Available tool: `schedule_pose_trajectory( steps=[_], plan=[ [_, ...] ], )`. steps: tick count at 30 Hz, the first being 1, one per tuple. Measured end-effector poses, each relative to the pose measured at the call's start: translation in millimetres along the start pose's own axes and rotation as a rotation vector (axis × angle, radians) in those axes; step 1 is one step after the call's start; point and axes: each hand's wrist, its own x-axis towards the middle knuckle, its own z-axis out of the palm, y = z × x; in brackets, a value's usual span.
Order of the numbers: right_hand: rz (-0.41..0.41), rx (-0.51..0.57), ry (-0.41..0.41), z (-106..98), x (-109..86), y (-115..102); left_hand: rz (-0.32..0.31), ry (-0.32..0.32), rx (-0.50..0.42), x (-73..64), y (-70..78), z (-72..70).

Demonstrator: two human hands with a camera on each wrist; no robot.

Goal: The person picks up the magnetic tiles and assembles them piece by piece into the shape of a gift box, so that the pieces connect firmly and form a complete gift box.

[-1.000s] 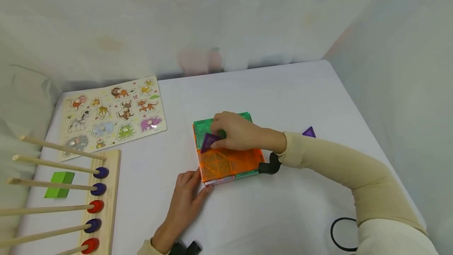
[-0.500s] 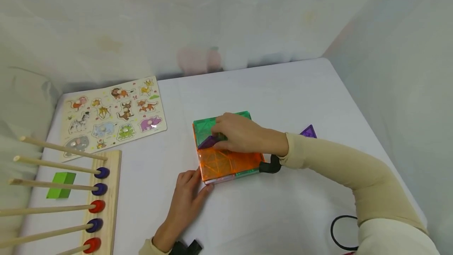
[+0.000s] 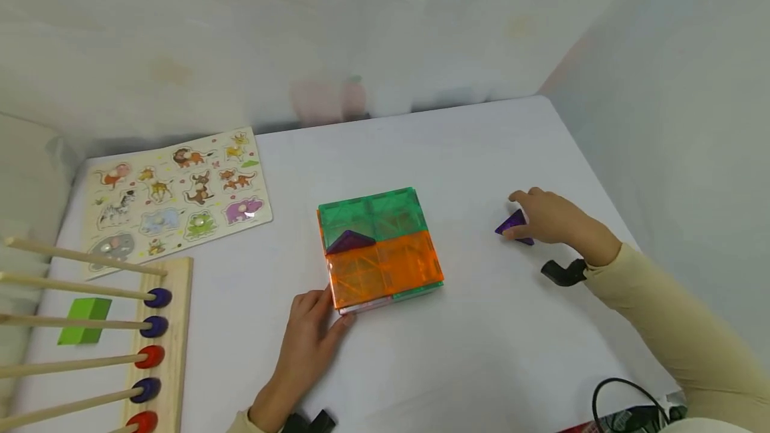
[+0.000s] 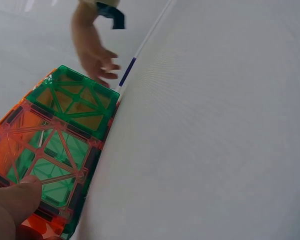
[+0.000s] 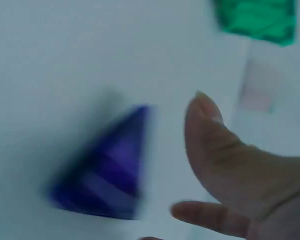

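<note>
A low box of magnetic tiles [image 3: 379, 249], green and orange on top, stands mid-table. One purple triangular tile [image 3: 350, 241] rises from its top near the left end of the green-orange seam. My left hand [image 3: 308, 336] holds the box's near left corner; in the left wrist view the thumb [image 4: 25, 197] lies on a pink side tile [image 4: 45, 152]. At the right, my right hand [image 3: 550, 221] reaches over another purple triangular tile [image 3: 516, 224] on the table. The right wrist view shows its spread thumb and fingers apart from that blurred tile [image 5: 105, 175].
An animal peg puzzle [image 3: 180, 199] lies at the back left. In front of it stands a wooden base [image 3: 171, 346] with long pegs and red and blue beads, beside a green block [image 3: 85, 321]. A black cable loop [image 3: 625, 383] is at the front right.
My right hand has let go of the purple triangular tile on the box and moved right to the other one. The left hand stays at the box corner.
</note>
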Motion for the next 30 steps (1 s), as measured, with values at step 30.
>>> schedule_pose_trajectory(
  steps=[30],
  plan=[
    [0.098,0.167,0.108,34,29.1,23,-0.049,-0.056,0.001,1.2,5.7,-5.0]
  ],
)
